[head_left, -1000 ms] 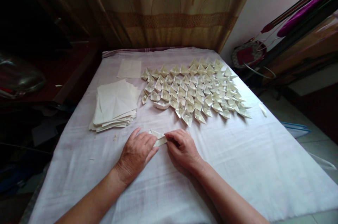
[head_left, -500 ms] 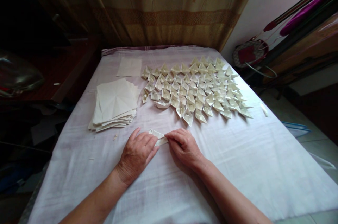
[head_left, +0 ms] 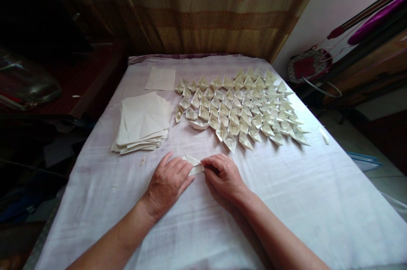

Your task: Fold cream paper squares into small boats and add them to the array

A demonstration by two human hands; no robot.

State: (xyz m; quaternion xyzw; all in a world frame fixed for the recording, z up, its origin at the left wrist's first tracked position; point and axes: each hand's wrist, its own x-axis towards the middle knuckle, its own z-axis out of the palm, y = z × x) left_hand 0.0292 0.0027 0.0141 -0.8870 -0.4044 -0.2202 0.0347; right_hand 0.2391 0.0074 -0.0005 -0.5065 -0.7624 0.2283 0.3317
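Note:
A small strip of folded white paper (head_left: 197,169) lies on the cloth between my two hands, with a pointed flap at its upper left. My left hand (head_left: 170,181) rests over its left part, holding it down with the fingers on top and the thumb along the near side. At the right end, my right hand (head_left: 225,176) pinches the paper between thumb and fingertips. The left end is hidden under my left fingers. Beyond my hands, many small folded paper boats (head_left: 233,128) stand close together in rows.
A stack of square paper sheets (head_left: 143,119) lies at the left, with a single sheet (head_left: 161,79) behind it. White cloth (head_left: 286,202) covers the table. A paper scrap (head_left: 324,135) lies near the right edge. A patterned curtain (head_left: 197,20) hangs at the back.
The view has shifted slightly, so the table and boats appear a little farther right. Both hands keep nearly the same hold on the folded paper.

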